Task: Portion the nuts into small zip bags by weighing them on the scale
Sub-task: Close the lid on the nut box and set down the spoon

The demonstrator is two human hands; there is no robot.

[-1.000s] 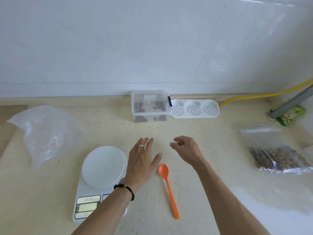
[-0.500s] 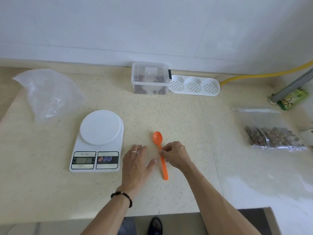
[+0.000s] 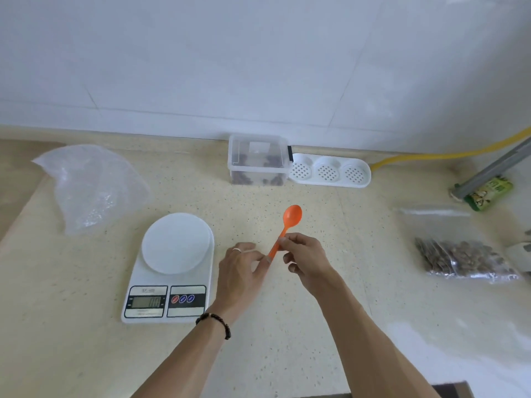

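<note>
Just below the middle of the head view, the orange spoon [image 3: 288,225] is held by the right hand [image 3: 306,261], its handle pinched between thumb and fingertips near mid-length. The long axis of the spoon runs on a diagonal, bowl toward the upper right and handle end toward the lower left. That lower end lies against the left hand [image 3: 241,271], which is seen flat over the countertop [image 3: 287,326] with its fingers loosely extended and slightly spread; whether the spoon is touched or merely overlapped there cannot be told.

The nuts are found in two places. A few lie in the clear lidded container [image 3: 258,160] at the upper centre, straight beyond the spoon's bowl, and many more in the zip bag of nuts [image 3: 462,258] at the right edge, well apart from both hands. The right hand is the nearer to that bag, so a reach to the right is judged likely for scooping.

The kitchen scale [image 3: 172,265] stands just left of the left hand, its platter bare. A crumpled clear plastic bag [image 3: 92,188] lies at the upper left.
</note>
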